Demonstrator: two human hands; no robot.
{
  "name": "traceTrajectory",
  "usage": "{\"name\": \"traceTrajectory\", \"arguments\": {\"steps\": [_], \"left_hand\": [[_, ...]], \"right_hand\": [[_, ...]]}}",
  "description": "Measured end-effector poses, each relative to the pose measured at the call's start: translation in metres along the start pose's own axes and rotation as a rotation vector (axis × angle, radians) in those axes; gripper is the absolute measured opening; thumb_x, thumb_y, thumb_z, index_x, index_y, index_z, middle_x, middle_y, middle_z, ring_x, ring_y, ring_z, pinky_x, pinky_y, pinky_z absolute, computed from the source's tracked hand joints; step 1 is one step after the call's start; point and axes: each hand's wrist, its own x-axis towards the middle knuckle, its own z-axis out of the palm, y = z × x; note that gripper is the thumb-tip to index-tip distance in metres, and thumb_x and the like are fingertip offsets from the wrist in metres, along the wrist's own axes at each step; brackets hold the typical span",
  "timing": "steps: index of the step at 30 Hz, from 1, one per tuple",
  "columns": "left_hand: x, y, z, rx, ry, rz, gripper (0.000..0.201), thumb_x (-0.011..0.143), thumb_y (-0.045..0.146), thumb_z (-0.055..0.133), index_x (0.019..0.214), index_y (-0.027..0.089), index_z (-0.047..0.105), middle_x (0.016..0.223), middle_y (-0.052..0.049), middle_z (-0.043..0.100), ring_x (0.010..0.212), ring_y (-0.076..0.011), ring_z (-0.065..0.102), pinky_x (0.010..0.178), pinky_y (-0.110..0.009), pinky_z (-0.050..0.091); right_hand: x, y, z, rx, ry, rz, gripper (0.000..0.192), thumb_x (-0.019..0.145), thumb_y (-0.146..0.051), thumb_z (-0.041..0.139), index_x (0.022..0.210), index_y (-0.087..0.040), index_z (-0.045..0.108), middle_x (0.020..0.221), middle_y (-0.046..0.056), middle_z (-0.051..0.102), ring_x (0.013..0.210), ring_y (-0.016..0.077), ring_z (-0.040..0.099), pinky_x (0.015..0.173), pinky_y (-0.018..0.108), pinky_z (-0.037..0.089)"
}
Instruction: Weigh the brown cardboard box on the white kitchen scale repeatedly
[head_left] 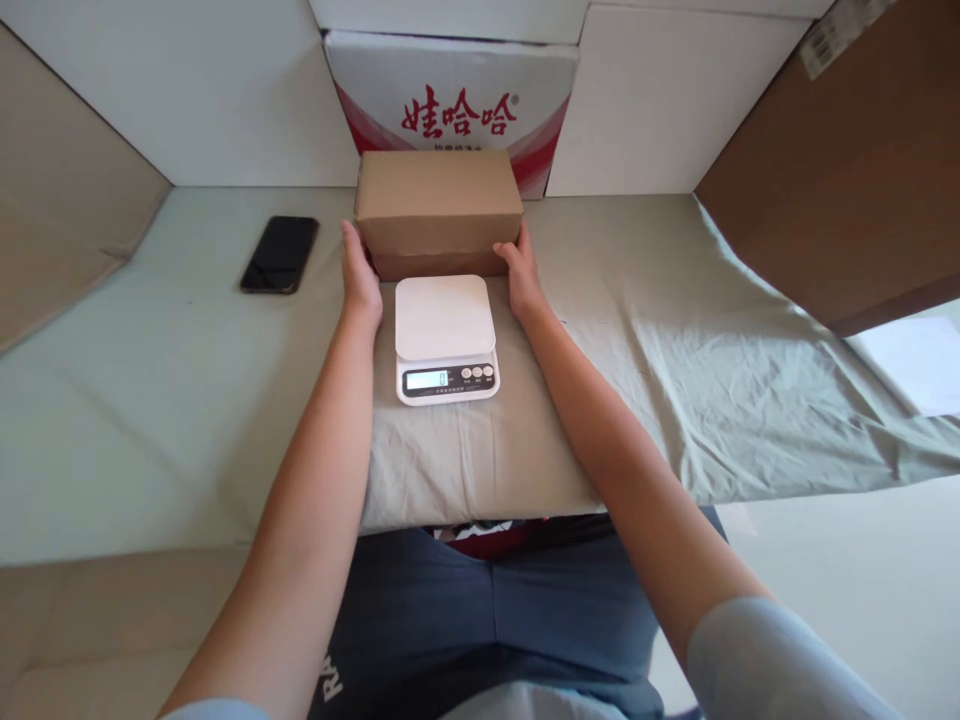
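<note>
Cardboard box: plain brown, closed, long side facing the wearer, resting on the grey-green cloth at 12 o'clock from the kitchen scale and just beyond it. Its back stood close to a white carton with red lettering; whether the two touched could not be told.

Left hand: fingers extended, palm pressed flat to the box's left end, at 9 o'clock of the box. Grip: open hand clasping the box from the side.

Right hand: fingers extended, pressed to the box's right end near its lower corner, at 3 o'clock of the box. Grip: same as left, so that the box was held between both palms.

Kitchen scale: white, square platform bare, display at its near edge reading 0, three round buttons to the right of the display. Sat between the two forearms, just short of the box.

Phone: black, screen dark, lying flat on the cloth at 9 o'clock from the box, well apart from the left hand.

Brown cardboard panel: stood tilted at 3 o'clock, on the cloth's far right edge.
</note>
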Motion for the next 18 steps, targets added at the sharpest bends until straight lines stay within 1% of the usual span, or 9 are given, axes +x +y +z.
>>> {"name": "traceTrajectory", "arguments": {"steps": [1, 3, 5, 7, 9, 11, 13, 15, 18], "left_hand": [[0.001, 0.000, 0.001, 0.003, 0.008, 0.000, 0.084, 0.116, 0.104, 0.047, 0.137, 0.035, 0.090, 0.175, -0.004, 0.085, 0.190, -0.0280, 0.054, 0.162, -0.048, 0.038], [0.001, 0.000, 0.004, 0.035, 0.034, -0.010, 0.089, 0.126, 0.094, 0.028, 0.142, 0.027, 0.086, 0.172, -0.005, 0.087, 0.189, -0.0233, 0.055, 0.161, -0.046, 0.037], [0.000, 0.002, 0.006, 0.070, 0.054, -0.012, 0.100, 0.129, 0.088, 0.010, 0.140, 0.021, 0.082, 0.169, -0.007, 0.088, 0.188, -0.0210, 0.054, 0.159, -0.045, 0.038], [-0.003, 0.006, 0.007, 0.081, 0.036, 0.009, 0.105, 0.123, 0.100, 0.012, 0.132, 0.024, 0.084, 0.170, -0.007, 0.088, 0.192, -0.0244, 0.050, 0.157, -0.046, 0.041], [-0.008, 0.011, 0.007, 0.064, 0.010, 0.027, 0.098, 0.111, 0.114, 0.033, 0.122, 0.033, 0.087, 0.173, -0.004, 0.086, 0.195, -0.0292, 0.046, 0.157, -0.045, 0.043], [-0.015, 0.017, 0.008, 0.037, 0.017, 0.004, 0.087, 0.113, 0.110, 0.042, 0.122, 0.037, 0.087, 0.173, 0.000, 0.086, 0.194, -0.0295, 0.047, 0.158, -0.045, 0.043], [-0.021, 0.024, 0.011, 0.010, 0.046, -0.048, 0.083, 0.127, 0.093, 0.029, 0.135, 0.033, 0.085, 0.172, 0.000, 0.086, 0.189, -0.0258, 0.054, 0.160, -0.045, 0.040], [-0.025, 0.028, 0.014, -0.005, 0.058, -0.085, 0.087, 0.134, 0.074, 0.010, 0.146, 0.026, 0.080, 0.173, -0.002, 0.086, 0.181, -0.0230, 0.062, 0.160, -0.047, 0.039], [-0.024, 0.028, 0.016, 0.017, 0.044, -0.094, 0.097, 0.132, 0.074, -0.002, 0.144, 0.024, 0.080, 0.174, -0.004, 0.085, 0.180, -0.0234, 0.064, 0.160, -0.049, 0.037]], "right_hand": [[0.000, -0.002, 0.001, -0.003, 0.005, 0.014, 0.077, 0.085, -0.074, 0.084, 0.149, -0.032, 0.072, 0.171, 0.009, 0.081, 0.172, 0.0412, 0.066, 0.159, 0.062, 0.048], [-0.002, -0.007, 0.002, 0.000, 0.016, 0.048, 0.080, 0.083, -0.075, 0.084, 0.150, -0.033, 0.073, 0.172, 0.008, 0.081, 0.173, 0.0398, 0.065, 0.159, 0.058, 0.048], [-0.004, -0.012, 0.004, -0.002, 0.016, 0.058, 0.082, 0.081, -0.078, 0.083, 0.150, -0.034, 0.074, 0.173, 0.008, 0.080, 0.176, 0.0398, 0.063, 0.160, 0.057, 0.046], [-0.005, -0.015, 0.005, -0.005, 0.035, 0.054, 0.084, 0.080, -0.082, 0.082, 0.149, -0.035, 0.076, 0.175, 0.008, 0.078, 0.180, 0.0400, 0.059, 0.162, 0.059, 0.043], [-0.007, -0.017, 0.005, 0.007, 0.068, 0.050, 0.084, 0.079, -0.085, 0.081, 0.147, -0.035, 0.077, 0.176, 0.009, 0.077, 0.186, 0.0394, 0.053, 0.164, 0.061, 0.039], [-0.008, -0.020, 0.005, 0.034, 0.088, 0.060, 0.082, 0.080, -0.086, 0.081, 0.145, -0.036, 0.078, 0.173, 0.008, 0.079, 0.190, 0.0382, 0.049, 0.166, 0.063, 0.035], [-0.009, -0.022, 0.005, 0.056, 0.078, 0.092, 0.077, 0.081, -0.088, 0.082, 0.141, -0.039, 0.079, 0.168, 0.006, 0.083, 0.190, 0.0363, 0.048, 0.167, 0.063, 0.032], [-0.010, -0.025, 0.005, 0.062, 0.051, 0.113, 0.076, 0.081, -0.091, 0.083, 0.138, -0.041, 0.082, 0.162, 0.005, 0.087, 0.188, 0.0354, 0.050, 0.168, 0.062, 0.031], [-0.011, -0.024, 0.005, 0.043, 0.017, 0.091, 0.081, 0.080, -0.094, 0.082, 0.140, -0.039, 0.085, 0.158, 0.005, 0.091, 0.188, 0.0357, 0.053, 0.168, 0.060, 0.030]]}}
